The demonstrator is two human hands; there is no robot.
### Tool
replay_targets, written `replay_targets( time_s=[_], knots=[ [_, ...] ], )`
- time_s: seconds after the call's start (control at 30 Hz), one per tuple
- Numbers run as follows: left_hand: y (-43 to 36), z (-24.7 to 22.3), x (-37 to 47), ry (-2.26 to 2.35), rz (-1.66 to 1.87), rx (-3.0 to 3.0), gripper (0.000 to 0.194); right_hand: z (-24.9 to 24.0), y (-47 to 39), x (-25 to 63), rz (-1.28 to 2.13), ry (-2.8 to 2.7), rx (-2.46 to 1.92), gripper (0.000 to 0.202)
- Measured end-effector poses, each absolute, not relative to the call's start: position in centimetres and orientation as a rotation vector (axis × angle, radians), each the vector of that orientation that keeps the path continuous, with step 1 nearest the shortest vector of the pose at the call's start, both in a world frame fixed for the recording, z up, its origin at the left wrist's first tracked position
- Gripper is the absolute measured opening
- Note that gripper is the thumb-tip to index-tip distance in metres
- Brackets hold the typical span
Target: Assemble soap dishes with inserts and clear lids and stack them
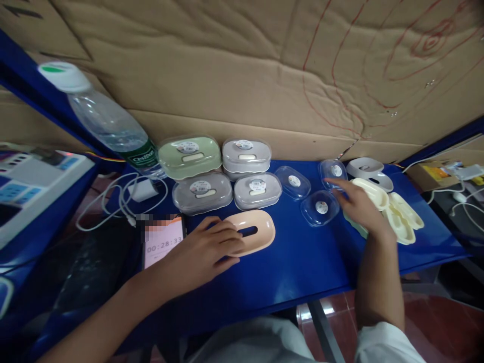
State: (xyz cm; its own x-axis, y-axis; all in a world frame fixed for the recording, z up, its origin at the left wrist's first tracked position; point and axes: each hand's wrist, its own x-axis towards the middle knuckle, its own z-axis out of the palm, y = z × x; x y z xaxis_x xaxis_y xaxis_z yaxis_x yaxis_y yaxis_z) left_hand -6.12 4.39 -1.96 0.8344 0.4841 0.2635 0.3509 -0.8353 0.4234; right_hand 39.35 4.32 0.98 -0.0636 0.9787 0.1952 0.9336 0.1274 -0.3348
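My left hand (217,245) covers one end of the peach tray (265,229) on the blue table (298,262); my right hand (359,206) is at a clear lid (336,169) — whether either grips, I can't tell. That hand, sweeping low, could nudge the cream trays (403,234) it partly hides; fingertip contact is obscured.

Water bottle (109,126) beside white charger (141,190); lit phone (162,248) on blue table (302,262); red-marked cardboard (227,65) behind.
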Motion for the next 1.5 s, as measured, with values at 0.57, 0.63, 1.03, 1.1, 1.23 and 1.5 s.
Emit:
replay_targets(
  time_s=[0.57,0.63,1.03,1.1,1.23,1.5],
  knots=[
    [4.7,-1.8,-5.9,0.660,0.507,2.572,0.019,-2.0,4.3,50.9,0.030,-1.417,-2.519,0.041],
    [4.6,-1.8,-5.9,0.673,0.473,2.557,0.019,-2.1,4.5,50.8,-0.010,-1.415,-2.485,0.031],
    [4.2,-0.2,-6.3,0.642,0.560,2.498,0.005,2.2,3.3,43.7,-0.418,-1.552,-1.953,0.034],
    [4.0,0.9,-6.5,0.632,0.683,2.403,0.003,3.1,2.5,39.9,-0.302,-1.754,-1.684,0.030],
    [3.8,2.4,-6.7,0.566,0.981,2.279,0.004,2.7,1.3,32.0,0.056,-2.278,-1.465,0.028],
    [4.1,1.1,-6.4,0.622,1.027,2.394,0.014,-0.9,1.7,26.6,0.164,-2.531,-0.995,0.027]
  ],
)
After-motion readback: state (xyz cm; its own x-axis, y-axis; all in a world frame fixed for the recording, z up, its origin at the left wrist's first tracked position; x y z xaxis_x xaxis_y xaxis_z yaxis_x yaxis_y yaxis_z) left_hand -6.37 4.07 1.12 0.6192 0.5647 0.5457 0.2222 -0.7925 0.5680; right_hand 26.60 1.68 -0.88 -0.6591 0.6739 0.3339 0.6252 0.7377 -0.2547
